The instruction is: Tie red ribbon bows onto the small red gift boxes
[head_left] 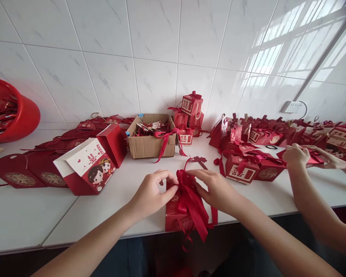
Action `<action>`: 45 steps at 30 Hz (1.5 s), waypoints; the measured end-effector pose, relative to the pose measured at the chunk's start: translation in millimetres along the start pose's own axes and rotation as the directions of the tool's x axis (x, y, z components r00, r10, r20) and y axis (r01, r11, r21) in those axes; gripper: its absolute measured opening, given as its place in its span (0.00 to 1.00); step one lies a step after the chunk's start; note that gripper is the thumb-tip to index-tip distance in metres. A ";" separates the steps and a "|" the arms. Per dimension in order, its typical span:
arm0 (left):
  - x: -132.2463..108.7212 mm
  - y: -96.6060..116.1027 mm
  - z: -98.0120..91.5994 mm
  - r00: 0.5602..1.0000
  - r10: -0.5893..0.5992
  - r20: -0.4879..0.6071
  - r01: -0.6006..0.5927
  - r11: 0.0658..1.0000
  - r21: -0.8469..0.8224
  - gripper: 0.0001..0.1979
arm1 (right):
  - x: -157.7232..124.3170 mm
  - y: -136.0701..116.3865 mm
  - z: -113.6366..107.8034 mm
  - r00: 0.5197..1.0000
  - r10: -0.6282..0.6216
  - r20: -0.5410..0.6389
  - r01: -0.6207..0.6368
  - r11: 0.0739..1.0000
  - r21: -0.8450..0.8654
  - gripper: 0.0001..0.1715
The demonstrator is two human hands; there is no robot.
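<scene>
By the back edge of the bench point(17, 215), toward the left, a red tub point(27, 111) holds shiny pieces point(1, 119). An open carton point(152, 148) stands near that edge's middle, stacked red boxes point(191, 104) just beside it; farther right, a white socket point(291, 107) sits against the tiled wall point(154, 30).

A red cardboard gift box point(170, 223) stands at the near edge of the white table point(83, 211), mid-scene. A glossy red ribbon bow point(184, 194) gathers at its top; one broad ribbon tail point(199, 221) slants near and right across it. A twisted red cord point(187, 244) dangles past the table edge.
</scene>
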State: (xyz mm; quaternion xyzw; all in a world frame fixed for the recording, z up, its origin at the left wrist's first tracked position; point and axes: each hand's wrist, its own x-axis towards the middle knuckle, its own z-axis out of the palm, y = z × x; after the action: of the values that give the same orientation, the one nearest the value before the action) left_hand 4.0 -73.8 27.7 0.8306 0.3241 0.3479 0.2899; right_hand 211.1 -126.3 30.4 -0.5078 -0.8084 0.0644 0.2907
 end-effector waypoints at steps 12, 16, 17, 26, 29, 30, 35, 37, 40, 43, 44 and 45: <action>-0.4 0.4 1.1 0.999 -0.040 0.014 0.040 0.999 -0.012 0.03 | -15.7 -13.8 -21.1 0.993 0.095 0.073 -0.090 0.993 -0.071 0.10; 0.0 -1.2 1.0 0.999 -0.043 0.024 0.044 0.999 -0.022 0.03 | -27.2 -16.1 -24.2 0.956 0.189 0.222 -0.217 0.970 0.107 0.08; 0.3 -1.4 1.1 0.999 -0.047 0.025 0.048 0.998 -0.027 0.03 | -28.4 -15.7 -23.0 0.947 0.212 0.241 -0.254 0.954 0.158 0.08; 3.0 -0.9 1.0 0.995 -0.082 0.055 0.085 0.994 -0.065 0.02 | -29.0 -28.9 -26.0 0.886 0.314 0.342 -0.440 0.802 0.403 0.05; 3.6 -1.0 1.2 0.995 -0.082 0.056 0.086 0.994 -0.070 0.02 | -30.6 -30.3 -28.5 0.900 0.325 0.291 -0.393 0.893 0.217 0.03; 3.8 -0.9 1.3 0.995 -0.084 0.053 0.088 0.994 -0.072 0.02 | -31.0 -29.7 -29.1 0.908 0.325 0.265 -0.369 0.919 0.136 0.05; 4.3 0.9 0.7 0.995 -0.087 0.054 0.091 0.993 -0.073 0.02 | -32.0 -28.5 -28.3 0.938 0.283 0.201 -0.292 0.956 0.014 0.16; 4.3 2.1 0.3 0.994 -0.087 0.058 0.091 0.993 -0.073 0.02 | -32.6 -30.6 -24.4 0.948 0.277 0.159 -0.280 0.960 -0.003 0.16; 4.4 3.2 0.2 0.994 -0.088 0.062 0.093 0.993 -0.070 0.02 | -34.6 -36.1 -18.3 0.965 0.242 0.099 -0.240 0.970 -0.037 0.11; 4.6 2.8 0.5 0.994 -0.092 0.064 0.096 0.993 -0.063 0.02 | -36.3 -42.6 -19.3 0.978 0.197 0.063 -0.201 0.976 0.085 0.10; 4.7 2.4 0.5 0.994 -0.091 0.064 0.095 0.993 -0.063 0.02 | -35.7 -44.1 -21.2 0.982 0.173 0.077 -0.183 0.970 0.158 0.10; 4.7 1.9 0.5 0.994 -0.086 0.066 0.091 0.994 -0.065 0.02 | -34.1 -44.8 -23.4 0.985 0.143 0.096 -0.162 0.960 0.229 0.11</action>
State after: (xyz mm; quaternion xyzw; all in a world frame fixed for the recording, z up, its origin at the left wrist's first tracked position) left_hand 7.6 -71.7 30.6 0.8156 0.3393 0.3192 0.3433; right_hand 199.2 -181.4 53.8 -0.5275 -0.7643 0.2022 0.3110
